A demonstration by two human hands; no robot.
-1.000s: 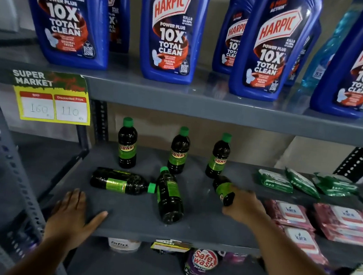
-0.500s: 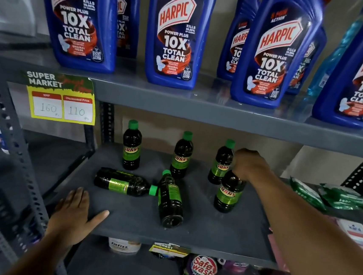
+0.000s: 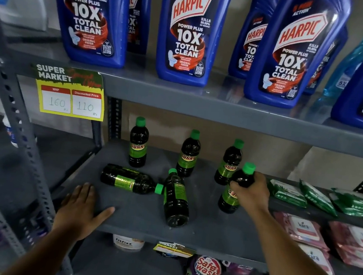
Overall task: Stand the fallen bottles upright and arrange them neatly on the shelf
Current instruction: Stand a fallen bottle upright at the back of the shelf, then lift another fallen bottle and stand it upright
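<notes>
Bottles with green caps are the matter on the grey middle shelf (image 3: 137,219). Three of them stand upright in a row at the back. A fourth bottle (image 3: 235,188) stands in front of the rightmost back bottle (image 3: 229,162), just beside it, and the right hand (image 3: 251,194) is wrapped around its body, the fingers closed on the label.

Two bottles lie fallen. The centre fallen bottle (image 3: 175,200) lies to the left of the held bottle, its long axis running from back to front, the cap toward the back row and the base toward the shelf edge. The left fallen bottle (image 3: 131,179) lies to the left of the centre fallen bottle, its long axis running left to right, and its cap almost touches the neck of the other.

The left hand (image 3: 80,208) lies flat on the shelf, fingers spread, holding nothing, just in front of the left fallen bottle. I judge this hand is the nearer one to both fallen bottles, while the right hand must first release its bottle and then travel leftward.
</notes>
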